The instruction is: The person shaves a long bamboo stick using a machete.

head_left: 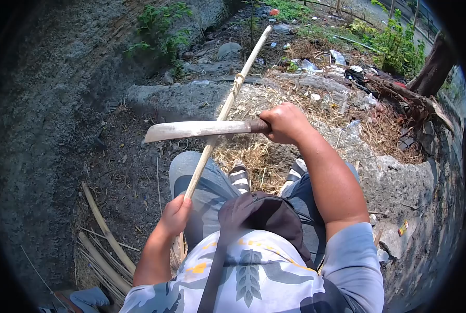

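My right hand [287, 123] is closed round the dark handle of a machete [199, 129], its long blade pointing left. The blade lies across a pale wooden stick [223, 112] at about its middle. Gripped near its lower end by my left hand [175, 213], the stick slants up and away to the right. A curled shaving [237, 83] clings to the stick above the blade. Both hands are in front of my body, the left one beside my thigh.
Long bamboo strips [105, 227] lie on the ground at the lower left. A rough wall [40, 120] stands on the left. Shavings [251, 159] cover the ground around my feet. Litter, a tree trunk [435, 68] and plants are at the upper right.
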Tool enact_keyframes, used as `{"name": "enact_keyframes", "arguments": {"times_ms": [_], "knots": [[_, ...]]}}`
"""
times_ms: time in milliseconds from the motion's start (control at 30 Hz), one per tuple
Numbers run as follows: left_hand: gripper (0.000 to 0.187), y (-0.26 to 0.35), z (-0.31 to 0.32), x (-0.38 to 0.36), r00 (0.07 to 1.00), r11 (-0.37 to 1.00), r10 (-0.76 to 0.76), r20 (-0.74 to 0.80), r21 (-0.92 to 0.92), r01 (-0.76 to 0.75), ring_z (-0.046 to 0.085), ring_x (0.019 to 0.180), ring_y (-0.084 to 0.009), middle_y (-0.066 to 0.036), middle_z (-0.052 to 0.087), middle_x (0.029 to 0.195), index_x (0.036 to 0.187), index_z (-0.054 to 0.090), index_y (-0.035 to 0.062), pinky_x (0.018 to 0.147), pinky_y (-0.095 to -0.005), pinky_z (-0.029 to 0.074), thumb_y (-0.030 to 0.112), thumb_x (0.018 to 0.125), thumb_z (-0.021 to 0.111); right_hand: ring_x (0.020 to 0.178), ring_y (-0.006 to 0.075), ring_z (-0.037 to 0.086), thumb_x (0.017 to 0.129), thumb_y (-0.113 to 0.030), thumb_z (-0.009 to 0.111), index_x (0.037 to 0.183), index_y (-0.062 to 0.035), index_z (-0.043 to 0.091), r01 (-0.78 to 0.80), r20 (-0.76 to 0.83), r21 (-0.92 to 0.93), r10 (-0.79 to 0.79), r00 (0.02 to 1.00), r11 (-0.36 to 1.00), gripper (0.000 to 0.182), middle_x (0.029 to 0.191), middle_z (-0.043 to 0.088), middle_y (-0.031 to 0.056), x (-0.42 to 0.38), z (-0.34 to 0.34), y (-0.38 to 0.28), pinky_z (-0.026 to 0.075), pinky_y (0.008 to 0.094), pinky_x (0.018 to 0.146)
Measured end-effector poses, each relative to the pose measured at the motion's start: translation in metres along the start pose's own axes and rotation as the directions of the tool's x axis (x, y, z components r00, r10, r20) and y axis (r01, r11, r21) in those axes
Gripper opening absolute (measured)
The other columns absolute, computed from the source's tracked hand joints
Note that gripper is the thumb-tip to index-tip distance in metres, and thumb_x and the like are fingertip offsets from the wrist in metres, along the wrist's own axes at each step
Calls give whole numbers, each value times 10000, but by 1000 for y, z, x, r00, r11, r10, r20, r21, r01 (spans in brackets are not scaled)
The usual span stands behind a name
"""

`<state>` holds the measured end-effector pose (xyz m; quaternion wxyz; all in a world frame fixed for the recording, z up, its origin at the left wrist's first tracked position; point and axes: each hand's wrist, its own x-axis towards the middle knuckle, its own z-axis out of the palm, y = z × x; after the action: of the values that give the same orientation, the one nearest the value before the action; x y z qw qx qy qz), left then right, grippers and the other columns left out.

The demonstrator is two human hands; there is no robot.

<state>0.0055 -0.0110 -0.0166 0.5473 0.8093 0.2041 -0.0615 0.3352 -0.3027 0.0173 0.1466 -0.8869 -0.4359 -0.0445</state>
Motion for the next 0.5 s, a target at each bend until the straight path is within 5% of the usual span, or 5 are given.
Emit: {"name": "enact_keyframes", "arguments": {"times_ms": [100,167,500], "knots": [[350,-3,-5,-5,1000,993,-22,-13,112,23,459,593,-69,37,510,663,890,602,56,541,-295,391,297,1119,492,932,331,731,752,-215,779,932,-157,744,-109,17,-73,110,994,991,192,909,757,114,2,-3,18,573,460,856],[347,4,-4,-7,1000,992,-21,-17,122,23,464,597,-76,32,515,670,893,603,53,546,-305,401,293,1118,493,954,344,728,797,-239,776,988,-178,758,-349,23,223,353,935,910,202,950,761,122,-1,4,39,570,474,866],[347,-12,-1,-3,1000,991,-10,-29,132,14,464,608,-91,21,520,665,870,574,44,551,-322,412,272,1117,486,986,342,731,845,-353,754,991,-178,757,-307,105,71,299,948,949,227,990,764,120,1,-2,23,573,489,873]]}}
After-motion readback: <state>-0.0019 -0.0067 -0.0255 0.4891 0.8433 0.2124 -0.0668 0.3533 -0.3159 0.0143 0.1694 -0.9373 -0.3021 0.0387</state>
